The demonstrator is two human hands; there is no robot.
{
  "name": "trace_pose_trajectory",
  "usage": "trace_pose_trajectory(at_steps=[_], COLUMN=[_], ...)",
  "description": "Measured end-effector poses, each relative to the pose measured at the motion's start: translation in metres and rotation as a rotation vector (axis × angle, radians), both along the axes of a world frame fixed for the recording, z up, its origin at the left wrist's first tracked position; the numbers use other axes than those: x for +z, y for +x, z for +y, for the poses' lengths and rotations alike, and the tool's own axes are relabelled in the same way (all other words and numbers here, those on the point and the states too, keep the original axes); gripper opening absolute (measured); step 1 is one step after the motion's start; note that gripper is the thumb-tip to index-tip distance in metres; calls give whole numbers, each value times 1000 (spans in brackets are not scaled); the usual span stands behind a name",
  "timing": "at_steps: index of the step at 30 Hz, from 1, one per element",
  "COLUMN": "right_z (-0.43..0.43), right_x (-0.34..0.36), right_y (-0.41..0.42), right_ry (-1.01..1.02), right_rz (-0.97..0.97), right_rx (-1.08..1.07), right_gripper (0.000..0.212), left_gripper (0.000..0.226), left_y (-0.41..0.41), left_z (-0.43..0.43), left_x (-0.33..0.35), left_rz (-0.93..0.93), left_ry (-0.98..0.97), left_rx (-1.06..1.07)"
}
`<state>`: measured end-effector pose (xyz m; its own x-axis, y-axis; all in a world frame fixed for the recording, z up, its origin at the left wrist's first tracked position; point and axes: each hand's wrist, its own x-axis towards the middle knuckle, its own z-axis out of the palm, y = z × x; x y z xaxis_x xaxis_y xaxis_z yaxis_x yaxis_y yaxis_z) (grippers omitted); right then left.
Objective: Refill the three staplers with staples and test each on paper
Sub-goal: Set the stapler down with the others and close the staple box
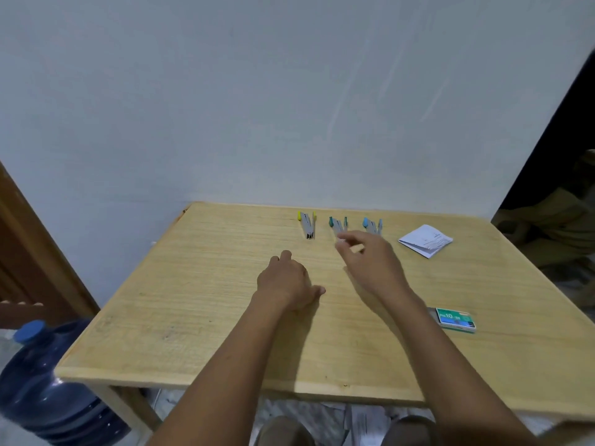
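Barely started, I'd say: yellow stapler [307,225], teal stapler [337,224] and blue stapler [373,224] line the counter's [193,317] far edge. The right hand [373,265] is at the teal one, grip too blurry to call; the left hand [286,280] rests loosely curled, empty. The staple box [455,319] and paper [425,241] wait nearby.

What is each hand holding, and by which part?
The left hand holds nothing. The right hand blurs near the middle stapler; any grip cannot be told.
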<state>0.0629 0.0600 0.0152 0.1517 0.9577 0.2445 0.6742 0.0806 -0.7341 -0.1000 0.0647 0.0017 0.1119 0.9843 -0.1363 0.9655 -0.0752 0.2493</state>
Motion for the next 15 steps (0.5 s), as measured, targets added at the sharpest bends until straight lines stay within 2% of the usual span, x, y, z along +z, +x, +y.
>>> trace_pose_trajectory(at_steps=[2,4,7,9,11,13,15], right_z=[-39,-71,-105,-118,-125,-129,-128], right_x=[2,-1,-9,-16,-24,-30,-33], right_y=[28,60,108,135,152,158,159], right_ry=[54,91,19,-143,-261,-264,-247], right_rz=[109,137,37,-66,-148,-172,-228], right_rx=[-44,-129,-278,-304,-248,-194,-166], right_gripper=[15,13,21,34,45,47,44], left_gripper=[61,61,57,45,36,36,35], left_y=[0,1,7,19,41,70,96], left_z=[-2,-3,-12,-25,-46,-71,-88], left_x=[3,6,9,5,-4,-13,-23], left_rz=[-6,-26,-2,13,-138,-337,-383], left_ry=[-11,-18,40,236,395,354,303], left_rx=[7,26,53,8,-66,-116,-158])
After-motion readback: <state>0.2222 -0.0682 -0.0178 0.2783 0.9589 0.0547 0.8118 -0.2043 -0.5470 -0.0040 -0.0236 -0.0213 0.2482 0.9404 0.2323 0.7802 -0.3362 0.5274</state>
